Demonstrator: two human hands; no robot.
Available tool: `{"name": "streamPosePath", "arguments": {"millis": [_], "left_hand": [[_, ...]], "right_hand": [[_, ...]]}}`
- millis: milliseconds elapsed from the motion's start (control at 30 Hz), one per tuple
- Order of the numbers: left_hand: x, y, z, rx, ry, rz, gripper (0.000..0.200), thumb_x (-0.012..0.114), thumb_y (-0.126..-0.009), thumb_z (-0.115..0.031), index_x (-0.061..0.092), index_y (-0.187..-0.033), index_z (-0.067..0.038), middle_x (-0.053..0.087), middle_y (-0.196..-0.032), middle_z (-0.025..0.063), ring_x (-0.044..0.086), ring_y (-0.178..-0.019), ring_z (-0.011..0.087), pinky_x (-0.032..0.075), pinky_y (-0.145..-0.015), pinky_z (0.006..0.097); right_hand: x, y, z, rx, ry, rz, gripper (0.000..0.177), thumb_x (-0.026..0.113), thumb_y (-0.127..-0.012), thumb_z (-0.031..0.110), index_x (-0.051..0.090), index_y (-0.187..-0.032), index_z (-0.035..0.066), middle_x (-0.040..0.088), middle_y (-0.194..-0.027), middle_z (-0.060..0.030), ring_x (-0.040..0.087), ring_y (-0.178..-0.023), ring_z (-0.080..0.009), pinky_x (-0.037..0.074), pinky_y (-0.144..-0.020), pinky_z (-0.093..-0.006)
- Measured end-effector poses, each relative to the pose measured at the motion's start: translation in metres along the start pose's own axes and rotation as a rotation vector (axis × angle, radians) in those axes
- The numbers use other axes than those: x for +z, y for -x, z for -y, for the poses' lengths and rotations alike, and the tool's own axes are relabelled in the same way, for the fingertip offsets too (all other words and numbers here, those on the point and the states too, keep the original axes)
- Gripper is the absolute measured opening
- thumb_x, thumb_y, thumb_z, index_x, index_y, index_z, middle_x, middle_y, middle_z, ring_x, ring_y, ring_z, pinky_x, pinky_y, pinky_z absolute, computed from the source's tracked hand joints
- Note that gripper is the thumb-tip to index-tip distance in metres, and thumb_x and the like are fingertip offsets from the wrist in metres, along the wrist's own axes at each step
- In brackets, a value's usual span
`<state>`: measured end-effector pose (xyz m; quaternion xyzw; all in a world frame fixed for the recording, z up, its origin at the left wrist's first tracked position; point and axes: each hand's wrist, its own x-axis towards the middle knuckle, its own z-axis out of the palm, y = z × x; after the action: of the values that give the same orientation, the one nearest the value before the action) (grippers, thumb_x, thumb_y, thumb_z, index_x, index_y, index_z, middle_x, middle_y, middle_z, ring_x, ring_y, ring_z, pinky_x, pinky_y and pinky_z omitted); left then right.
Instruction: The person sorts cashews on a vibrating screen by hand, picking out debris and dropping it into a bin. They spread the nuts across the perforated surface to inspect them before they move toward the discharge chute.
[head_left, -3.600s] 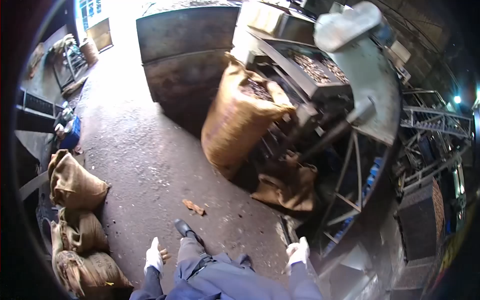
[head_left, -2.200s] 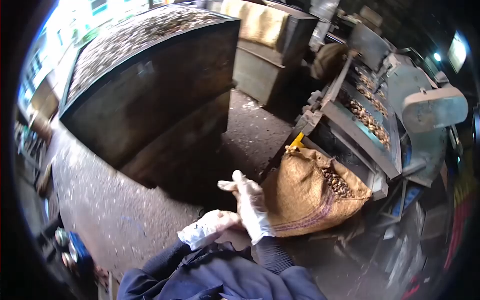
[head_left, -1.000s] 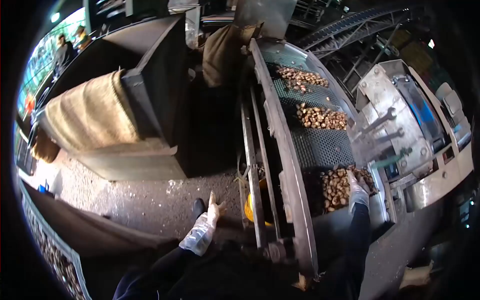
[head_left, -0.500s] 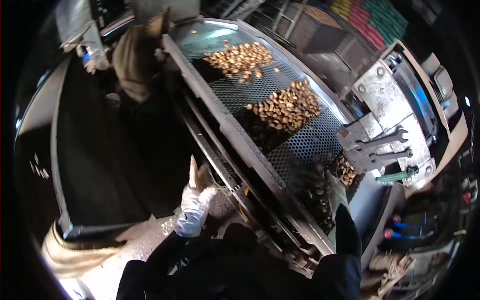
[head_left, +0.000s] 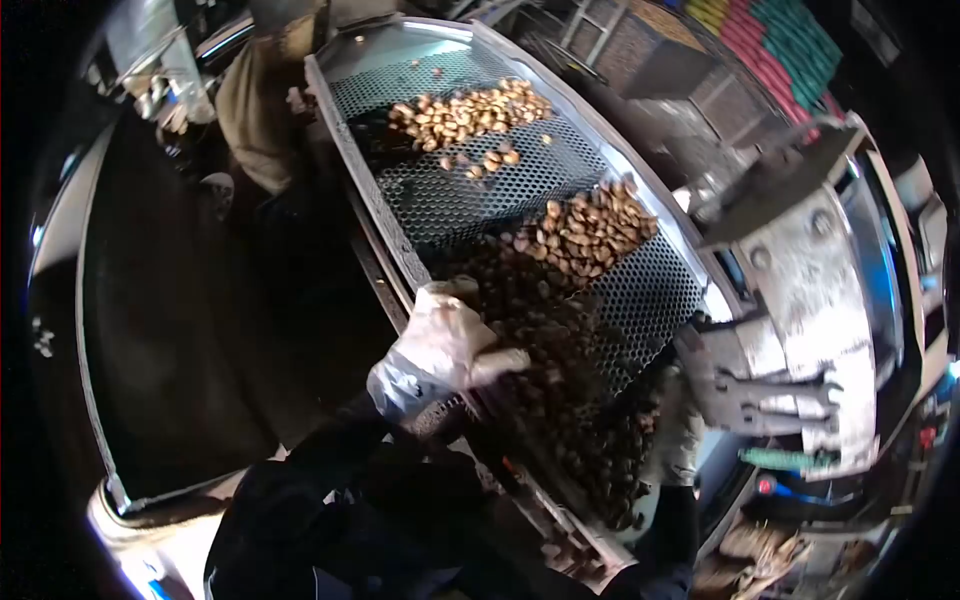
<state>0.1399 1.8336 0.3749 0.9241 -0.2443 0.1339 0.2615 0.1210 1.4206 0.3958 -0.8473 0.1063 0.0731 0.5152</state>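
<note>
A long perforated metal tray (head_left: 520,190) lies slanted before me, with brown nut-like pieces (head_left: 590,230) in separate heaps on it. More of these pieces lie in a dark, shadowed mass at the tray's near end. My left hand (head_left: 440,340), in a whitish glove, is over the tray's left rim with its fingers apart, one stretched towards the dark pieces. My right hand (head_left: 678,430), also gloved, is at the near right end beside the pieces; its fingers are lost in shadow and blur.
Wrenches (head_left: 770,395) and a green-handled tool (head_left: 785,459) rest on a metal ledge at the right. A large dark bin (head_left: 100,400) stands at the left. Coloured sacks (head_left: 790,50) are stacked at the far right, and burlap (head_left: 255,120) hangs beyond the tray.
My left hand has moved right and up, from beside the tray to over its rim. The dark pieces now spread farther up the tray. The view has shifted.
</note>
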Motion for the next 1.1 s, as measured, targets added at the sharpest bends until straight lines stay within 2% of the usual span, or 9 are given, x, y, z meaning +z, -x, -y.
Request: {"name": "streamPosePath", "arguments": {"millis": [100, 200, 467, 667, 833, 900, 933, 967, 1100], "left_hand": [[-0.003, 0.000, -0.006, 0.021, -0.026, 0.021, 0.070, 0.073, -0.100, -0.062, 0.065, -0.053, -0.012, 0.056, -0.049, 0.0042, 0.065, -0.057, 0.0290, 0.056, -0.084, 0.0471], [-0.007, -0.007, 0.004, 0.124, -0.024, -0.257, 0.074, 0.086, -0.093, -0.052, 0.044, -0.044, -0.017, 0.040, -0.043, 0.0021, 0.047, -0.042, 0.0260, 0.036, -0.051, 0.0416], [0.014, -0.006, 0.021, 0.068, 0.216, -0.297, 0.071, 0.084, -0.095, -0.052, 0.046, -0.045, -0.019, 0.038, -0.041, -0.0003, 0.051, -0.044, 0.0237, 0.047, -0.061, 0.0435], [0.005, 0.000, 0.020, 0.301, -0.142, -0.139, 0.038, 0.085, -0.094, -0.044, 0.070, -0.068, -0.020, 0.045, -0.050, -0.0022, 0.052, -0.049, 0.0215, 0.050, -0.064, 0.0439], [0.051, 0.013, 0.037, 0.371, -0.210, -0.400, 0.039, 0.085, -0.092, -0.046, 0.069, -0.067, -0.021, 0.041, -0.054, -0.0028, 0.052, -0.056, 0.0165, 0.051, -0.065, 0.0425], [0.025, 0.013, 0.018, 0.200, -0.289, -0.104, 0.052, 0.086, -0.093, -0.050, 0.059, -0.058, -0.022, 0.044, -0.058, -0.0034, 0.053, -0.059, 0.0170, 0.054, -0.078, 0.0420], [0.020, 0.009, 0.011, 0.186, -0.202, -0.124, 0.050, 0.085, -0.094, -0.050, 0.060, -0.060, -0.022, 0.044, -0.059, -0.0035, 0.053, -0.059, 0.0168, 0.054, -0.079, 0.0416], [0.017, 0.007, 0.008, 0.169, -0.116, -0.145, 0.048, 0.084, -0.095, -0.050, 0.061, -0.063, -0.022, 0.045, -0.059, -0.0036, 0.053, -0.059, 0.0166, 0.054, -0.079, 0.0413], [0.009, -0.006, 0.008, 0.028, 0.414, 0.081, 0.023, 0.084, -0.095, -0.038, 0.073, -0.080, -0.023, 0.054, -0.060, -0.0073, 0.064, -0.062, 0.0147, 0.059, -0.085, 0.0441]], "right_hand": [[-0.029, -0.051, -0.025, 0.105, -0.126, -0.090, 0.048, 0.054, -0.118, 0.029, 0.060, -0.161, 0.009, 0.062, -0.161, -0.0155, 0.055, -0.148, -0.0232, 0.042, -0.125, -0.0361], [-0.043, -0.097, -0.046, 0.112, -0.064, -0.103, 0.048, 0.056, -0.118, 0.028, 0.059, -0.161, 0.007, 0.063, -0.160, -0.0148, 0.056, -0.147, -0.0229, 0.042, -0.125, -0.0361], [-0.044, -0.101, -0.064, 0.182, -0.043, -0.108, 0.050, 0.061, -0.116, 0.027, 0.058, -0.161, 0.004, 0.065, -0.157, -0.0129, 0.060, -0.142, -0.0221, 0.042, -0.125, -0.0359], [-0.027, -0.051, -0.064, 0.260, -0.145, -0.105, 0.053, 0.064, -0.114, 0.026, 0.058, -0.160, 0.001, 0.067, -0.155, -0.0114, 0.062, -0.139, -0.0215, 0.042, -0.124, -0.0357], [-0.004, -0.032, -0.084, 0.329, -0.357, -0.030, 0.055, 0.067, -0.113, 0.025, 0.057, -0.160, -0.001, 0.069, -0.153, -0.0102, 0.064, -0.137, -0.0210, 0.043, -0.124, -0.0356], [0.015, -0.014, -0.040, 0.322, -0.259, -0.075, 0.060, 0.068, -0.113, 0.024, 0.050, -0.165, 0.001, 0.061, -0.163, -0.0120, 0.061, -0.142, -0.0203, 0.041, -0.128, -0.0348], [0.016, -0.018, -0.030, 0.293, -0.335, -0.148, 0.073, 0.071, -0.109, 0.050, 0.058, -0.162, 0.001, 0.064, -0.160, -0.0095, 0.056, -0.147, -0.0195, 0.035, -0.129, -0.0339], [0.016, 0.000, 0.009, 0.196, -0.466, -0.191, 0.060, 0.065, -0.113, 0.033, 0.055, -0.162, 0.000, 0.060, -0.162, -0.0125, 0.055, -0.149, -0.0204, 0.037, -0.130, -0.0337], [-0.035, -0.059, -0.010, 0.157, -0.216, -0.273, 0.059, 0.065, -0.113, 0.033, 0.056, -0.161, 0.001, 0.061, -0.161, -0.0124, 0.057, -0.147, -0.0207, 0.039, -0.128, -0.0341]]}}
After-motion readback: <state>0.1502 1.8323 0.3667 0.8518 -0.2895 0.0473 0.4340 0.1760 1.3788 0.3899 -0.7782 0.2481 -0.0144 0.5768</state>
